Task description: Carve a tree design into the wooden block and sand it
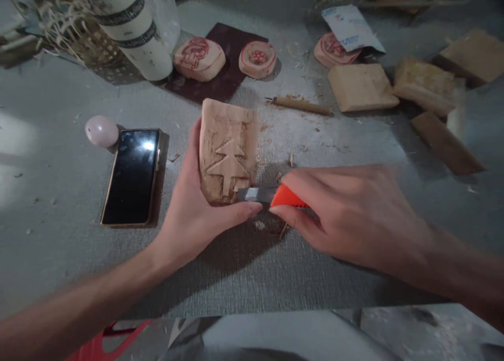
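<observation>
A wooden block with a tree shape carved in relief stands tilted in my left hand. The fingers go behind its left side, mostly hidden, and the thumb lies along the bottom edge, close to the blade. My right hand is closed round a utility knife with an orange handle. Its flat metal blade points left, and the tip meets the block's lower right part, beside the tree's trunk. Small wood shavings lie on the table under and around the knife.
Left of the block lie a black phone and a pinkish egg-shaped object. Behind are a thin carving tool, round wooden pieces with red drawings, and a white cylinder. Several wood blocks sit at the right.
</observation>
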A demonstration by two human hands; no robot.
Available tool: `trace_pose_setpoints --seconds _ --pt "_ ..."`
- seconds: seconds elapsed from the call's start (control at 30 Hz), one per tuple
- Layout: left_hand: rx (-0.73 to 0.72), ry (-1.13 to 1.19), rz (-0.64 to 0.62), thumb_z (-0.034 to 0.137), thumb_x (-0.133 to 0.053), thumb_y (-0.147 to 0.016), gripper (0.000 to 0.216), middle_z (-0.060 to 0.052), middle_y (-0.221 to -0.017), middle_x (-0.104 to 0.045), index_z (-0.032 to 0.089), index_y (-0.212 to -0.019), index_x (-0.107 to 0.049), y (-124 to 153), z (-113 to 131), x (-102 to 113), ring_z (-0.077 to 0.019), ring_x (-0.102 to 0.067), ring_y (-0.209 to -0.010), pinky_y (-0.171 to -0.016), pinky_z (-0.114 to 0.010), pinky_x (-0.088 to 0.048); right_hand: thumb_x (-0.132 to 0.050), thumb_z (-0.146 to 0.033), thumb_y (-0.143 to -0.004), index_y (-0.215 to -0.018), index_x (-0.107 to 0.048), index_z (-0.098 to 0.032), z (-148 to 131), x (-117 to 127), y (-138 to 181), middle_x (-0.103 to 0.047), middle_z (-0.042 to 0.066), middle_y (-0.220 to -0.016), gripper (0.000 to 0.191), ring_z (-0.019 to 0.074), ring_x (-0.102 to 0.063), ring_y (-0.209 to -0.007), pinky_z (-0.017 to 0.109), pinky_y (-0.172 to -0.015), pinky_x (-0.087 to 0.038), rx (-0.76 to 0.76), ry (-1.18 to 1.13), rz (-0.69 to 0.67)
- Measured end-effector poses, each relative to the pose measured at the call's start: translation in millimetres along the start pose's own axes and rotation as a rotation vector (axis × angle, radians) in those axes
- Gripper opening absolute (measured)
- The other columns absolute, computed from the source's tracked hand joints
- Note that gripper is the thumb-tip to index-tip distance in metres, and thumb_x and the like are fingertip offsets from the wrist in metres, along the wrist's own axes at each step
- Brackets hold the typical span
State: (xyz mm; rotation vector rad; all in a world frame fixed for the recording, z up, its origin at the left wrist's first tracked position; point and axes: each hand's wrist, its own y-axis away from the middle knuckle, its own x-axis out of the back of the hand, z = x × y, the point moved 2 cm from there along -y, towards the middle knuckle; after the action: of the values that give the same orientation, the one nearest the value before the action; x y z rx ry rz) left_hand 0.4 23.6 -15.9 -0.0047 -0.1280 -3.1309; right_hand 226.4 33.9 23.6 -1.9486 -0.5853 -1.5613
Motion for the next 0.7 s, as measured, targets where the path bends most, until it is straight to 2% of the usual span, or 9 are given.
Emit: trace_pose_setpoints --seconds 0.13,0.23,0.37,0.5,0.6,0.7 --pt "0.032 0.055 -0.055 0.018 -0.104 -0.068 0.139 -0.003 -0.175 -0.055 0.042 -0.179 -0.025 -0.4 0.0 -1.7 -0.0427 -0.065 -0.152 -0.099 -0.041 -0.076 -0.053 -0.038 -0.110 -0.083 -0.062 -0.023 2.1 -2.6 -0.3 -0.069 0.000 -0.069 0.032 0.0155 -0.054 -0.056 0.034 -0.057 -0.022 0.009 -0.034 -0.024" --pt "0.004 0.066 -0.062 0.020 -0.102 -0.071 0.138 -0.002 -0.182 -0.045 0.042 -0.180 -0.021 -0.3 -0.6 -2.2 -0.0460 -0.058 -0.158 -0.102 -0.044 -0.075 -0.053 -0.038 -0.110 -0.083 -0.061 -0.023 2.4 -3.5 -0.2 -0.067 -0.001 -0.068 0.031 0.0161 -0.055 -0.056 0.034 -0.056 -0.022 0.022 -0.047 -0.013" --pt "0.019 0.073 -0.085 0.019 -0.099 -0.073 0.137 -0.002 -0.181 -0.046 0.043 -0.180 -0.017 0.2 -2.0 -2.5 -0.0451 -0.065 -0.151 -0.099 -0.042 -0.075 -0.054 -0.037 -0.109 -0.084 -0.060 -0.023 2.5 -4.2 0.2 -0.067 -0.001 -0.069 0.030 0.0169 -0.057 -0.055 0.034 -0.055 -0.023 0.043 -0.047 -0.020" --pt "-0.006 0.062 -0.107 0.018 -0.092 -0.078 0.128 -0.001 -0.181 -0.047 0.044 -0.180 -0.018 1.0 0.1 -3.3 -0.0424 -0.066 -0.150 -0.105 -0.044 -0.072 -0.054 -0.037 -0.109 -0.084 -0.060 -0.023 3.3 -3.6 0.8 -0.067 -0.001 -0.069 0.030 0.0172 -0.057 -0.055 0.034 -0.055 -0.022 0.040 -0.034 -0.003" --pt "0.008 0.057 -0.111 0.019 -0.094 -0.077 0.132 0.001 -0.182 -0.046 0.045 -0.180 -0.017 0.9 0.5 -2.9 -0.0412 -0.064 -0.153 -0.107 -0.045 -0.072 -0.055 -0.037 -0.109 -0.083 -0.059 -0.023 2.6 -3.0 0.8 -0.066 -0.001 -0.067 0.030 0.0170 -0.057 -0.054 0.033 -0.055 -0.022 0.042 -0.023 -0.013" --pt "-0.007 -0.002 -0.071 0.016 -0.100 -0.069 0.135 0.005 -0.183 -0.044 0.047 -0.178 -0.027 0.1 0.1 -0.3 -0.0371 -0.048 -0.167 -0.125 -0.043 -0.062 -0.056 -0.036 -0.109 -0.083 -0.060 -0.023 0.5 -2.8 0.8 -0.067 0.000 -0.068 0.029 0.0174 -0.057 -0.054 0.034 -0.055 -0.023 0.044 0.001 -0.006"
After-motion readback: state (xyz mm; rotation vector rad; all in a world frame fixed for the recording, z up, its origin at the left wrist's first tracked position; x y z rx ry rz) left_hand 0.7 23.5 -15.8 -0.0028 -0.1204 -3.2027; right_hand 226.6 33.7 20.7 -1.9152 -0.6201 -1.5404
